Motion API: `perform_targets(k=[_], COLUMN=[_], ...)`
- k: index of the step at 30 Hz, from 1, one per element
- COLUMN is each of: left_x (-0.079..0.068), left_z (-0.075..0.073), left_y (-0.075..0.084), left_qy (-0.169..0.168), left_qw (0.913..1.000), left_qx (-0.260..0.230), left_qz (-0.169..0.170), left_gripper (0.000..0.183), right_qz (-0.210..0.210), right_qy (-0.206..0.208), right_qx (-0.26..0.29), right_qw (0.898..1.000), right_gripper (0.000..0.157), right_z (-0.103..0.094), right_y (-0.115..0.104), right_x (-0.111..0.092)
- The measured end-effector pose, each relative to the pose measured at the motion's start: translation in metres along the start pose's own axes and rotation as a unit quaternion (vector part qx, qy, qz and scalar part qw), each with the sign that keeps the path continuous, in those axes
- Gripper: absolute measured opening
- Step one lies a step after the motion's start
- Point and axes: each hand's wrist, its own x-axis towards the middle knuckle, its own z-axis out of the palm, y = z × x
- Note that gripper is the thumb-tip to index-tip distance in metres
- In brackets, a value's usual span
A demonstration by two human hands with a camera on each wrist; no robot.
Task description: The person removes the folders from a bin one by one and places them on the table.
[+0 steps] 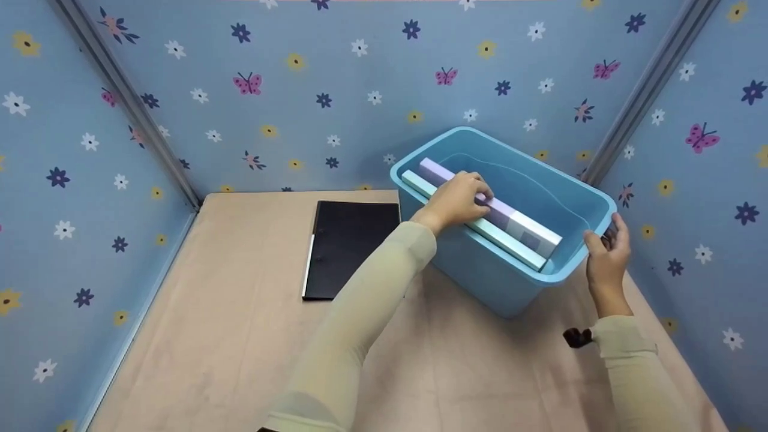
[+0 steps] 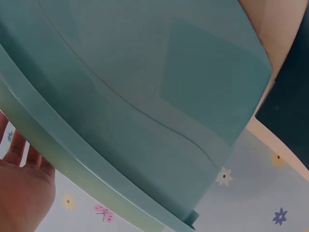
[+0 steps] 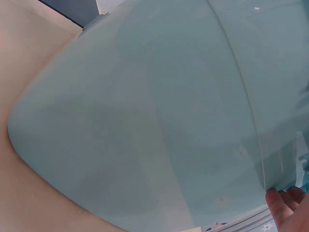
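A blue plastic bin (image 1: 468,276) stands tilted on the right side of the table. Inside it, two long flat-edged binders lean side by side: a purple binder (image 1: 513,219) with a pale label on its edge and a mint-green binder (image 1: 507,243) nearer the front wall. My left hand (image 1: 454,201) reaches over the mint one, thumb and fingers bent round the purple binder's upper edge. At the bin's right end, my right hand (image 1: 609,258) grips the rim, thumb on top and fingers beneath. Both wrist views show mostly the bin's outer wall (image 2: 145,82).
A black folder (image 1: 354,246) with a white edge lies flat on the beige tabletop (image 1: 240,288), left of the bin and partly behind my left sleeve. Flower-patterned blue panels (image 1: 336,72) enclose the table at the back and both sides.
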Motion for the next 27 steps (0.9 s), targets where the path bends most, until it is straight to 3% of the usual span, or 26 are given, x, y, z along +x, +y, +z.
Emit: perform_targets(k=[10, 19, 27], left_x=[0.006, 0.012, 0.014], left_z=[0.001, -0.002, -0.004], left_y=[0.002, -0.003, 0.000], left_qy=[0.003, -0.039, -0.062], left_qw=[0.9998, 0.9973, 0.9966], left_qx=[0.012, -0.031, -0.020], left_qz=[-0.017, -0.054, -0.050], left_gripper=[0.033, 0.040, 0.035], right_qz=[0.001, -0.010, 0.003], right_qy=[-0.003, -0.001, -0.001], right_qx=[-0.011, -0.002, -0.009], right_qw=[1.000, 1.000, 1.000], right_gripper=[0.076, 0.077, 0.075], right_z=[0.000, 0.001, -0.001], right_y=[0.001, 0.004, 0.002], right_x=[0.001, 0.003, 0.002])
